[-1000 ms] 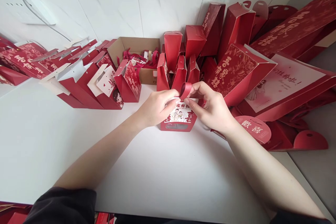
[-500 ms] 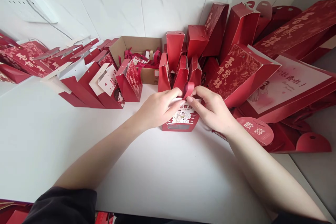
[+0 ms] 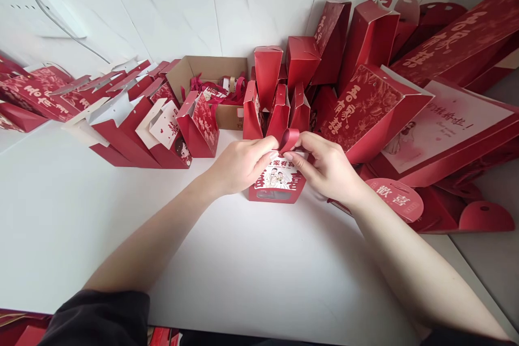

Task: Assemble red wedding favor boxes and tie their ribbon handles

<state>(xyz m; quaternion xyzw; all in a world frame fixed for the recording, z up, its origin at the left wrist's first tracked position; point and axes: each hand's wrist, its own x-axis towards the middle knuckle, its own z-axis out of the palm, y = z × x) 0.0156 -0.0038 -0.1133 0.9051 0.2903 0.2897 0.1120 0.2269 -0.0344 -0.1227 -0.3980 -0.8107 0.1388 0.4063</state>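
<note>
Little has shifted since half a second ago: the left thumb covers less of the print on the box (image 3: 279, 194), and the ribbon (image 3: 290, 142) leans a bit more to the right. Thumb and forefinger of both the left hand (image 3: 242, 166) and the right hand (image 3: 327, 166) pinch the ribbon at the box's top edge, its loop rising between the fingertips; they seem to press the box edge too, though the fingers cover that spot. Directly below them, the box stands on the table (image 3: 243, 270), printed front facing near. Just beyond are upright red boxes (image 3: 267, 75); farther left, a carton (image 3: 231, 116) holds ribbons, with bags (image 3: 127, 130) left of it. Large bags (image 3: 450, 124) crowd the right, above a round tag (image 3: 395, 200) beside the right forearm.
</note>
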